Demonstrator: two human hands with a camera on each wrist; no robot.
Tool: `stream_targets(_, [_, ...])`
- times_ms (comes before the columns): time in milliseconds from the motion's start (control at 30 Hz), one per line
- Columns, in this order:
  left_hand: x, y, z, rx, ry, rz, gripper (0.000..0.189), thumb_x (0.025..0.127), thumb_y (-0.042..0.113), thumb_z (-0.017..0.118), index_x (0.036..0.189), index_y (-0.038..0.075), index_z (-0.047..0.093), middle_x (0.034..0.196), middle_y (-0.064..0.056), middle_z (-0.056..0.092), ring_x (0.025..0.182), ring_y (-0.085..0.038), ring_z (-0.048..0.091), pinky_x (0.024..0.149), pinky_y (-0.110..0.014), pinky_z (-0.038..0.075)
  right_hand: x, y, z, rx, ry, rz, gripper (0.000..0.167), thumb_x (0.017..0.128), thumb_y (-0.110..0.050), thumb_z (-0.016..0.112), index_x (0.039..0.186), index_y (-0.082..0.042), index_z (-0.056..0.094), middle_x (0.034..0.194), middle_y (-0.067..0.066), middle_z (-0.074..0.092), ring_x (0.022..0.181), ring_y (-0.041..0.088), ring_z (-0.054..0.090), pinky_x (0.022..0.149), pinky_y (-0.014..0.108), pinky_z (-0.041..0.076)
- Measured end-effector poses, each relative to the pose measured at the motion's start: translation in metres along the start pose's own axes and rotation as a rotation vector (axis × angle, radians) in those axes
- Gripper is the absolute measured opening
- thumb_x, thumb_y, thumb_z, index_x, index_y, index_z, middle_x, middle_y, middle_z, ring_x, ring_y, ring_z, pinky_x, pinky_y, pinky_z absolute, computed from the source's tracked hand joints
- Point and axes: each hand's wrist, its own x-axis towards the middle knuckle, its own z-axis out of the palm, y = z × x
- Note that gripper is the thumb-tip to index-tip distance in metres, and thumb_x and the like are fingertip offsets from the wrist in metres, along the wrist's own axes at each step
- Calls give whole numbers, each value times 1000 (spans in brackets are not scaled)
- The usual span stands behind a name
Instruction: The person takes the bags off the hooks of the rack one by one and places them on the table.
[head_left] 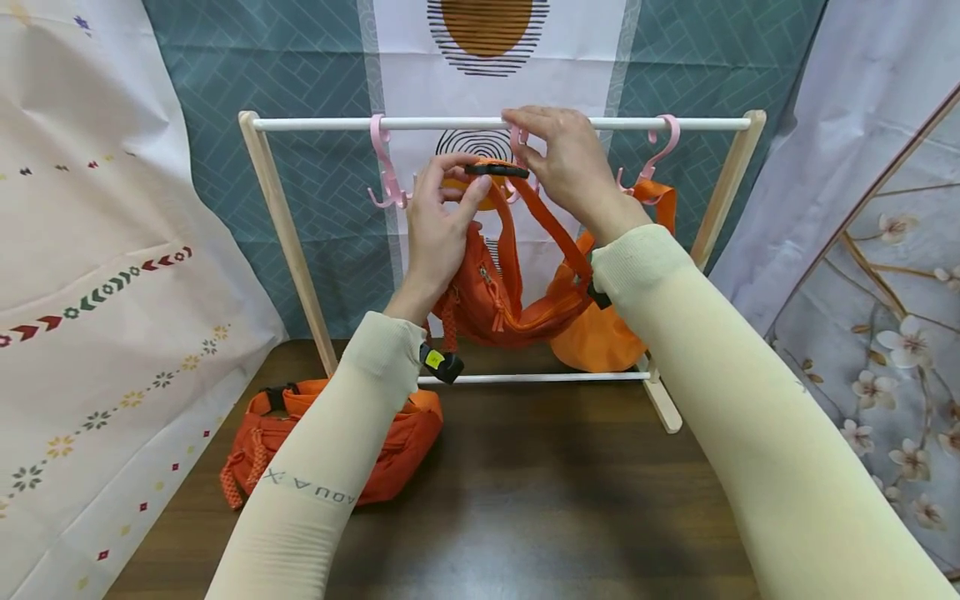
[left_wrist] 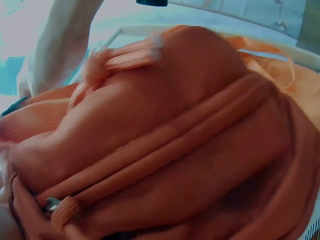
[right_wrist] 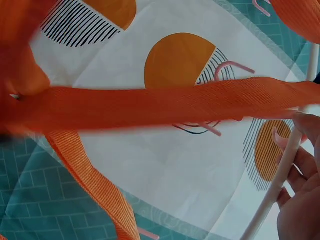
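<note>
A soft red-orange bag (head_left: 471,287) hangs below both hands, its body sagging in a broad curve, with folds and creases across the fabric. A zipper with a metal slider (left_wrist: 52,203) and a corded pull (left_wrist: 65,215) runs along it. Two stretches of flat orange strap (head_left: 551,225) rise from the bag to a black buckle (head_left: 495,169), pinched by the left hand (head_left: 442,217) just beside the right hand's thumb. The pink hook (head_left: 517,142) stands upright between the right hand's (head_left: 566,158) thumb and fingers, its lower prongs showing below that hand, partly behind the strap.
</note>
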Motion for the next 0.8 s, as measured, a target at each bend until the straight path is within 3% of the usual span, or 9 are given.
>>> stream_targets(167, [-1, 4, -8, 129, -128, 49, 36, 99, 25, 74, 129, 8, 67, 113, -10, 64, 96, -22, 63, 89, -27, 50, -3, -1, -3, 9, -36, 2, 49, 107, -16, 59, 155, -16, 52, 157, 7, 51, 148, 25, 43, 127, 36, 17])
stream_targets(333, [-7, 8, -16, 214, -218, 59, 36, 98, 26, 75, 129, 9, 68, 113, -9, 64, 95, -19, 62, 86, -29, 50, -12, -2, -7, 50, -67, 31, 55, 108, -19, 58, 161, -22, 43, 164, 3, 41, 154, 16, 31, 127, 33, 7])
stream_targets(567, [-12, 7, -27, 240, -220, 34, 36, 98, 27, 75, 130, 11, 69, 112, -7, 65, 92, -15, 63, 84, -31, 54, -42, 0, -6, 198, 31, 59, 52, 108, -18, 57, 158, -25, 47, 163, -4, 42, 151, 11, 35, 123, 31, 25])
stream_targets(800, [-12, 10, -37, 237, -210, 80, 34, 99, 26, 74, 128, 9, 69, 113, -9, 65, 91, -16, 64, 86, -29, 53, -85, 7, 9, 411, 85, 88, 48, 106, -14, 58, 154, -19, 53, 157, 3, 50, 147, 16, 41, 122, 38, 30])
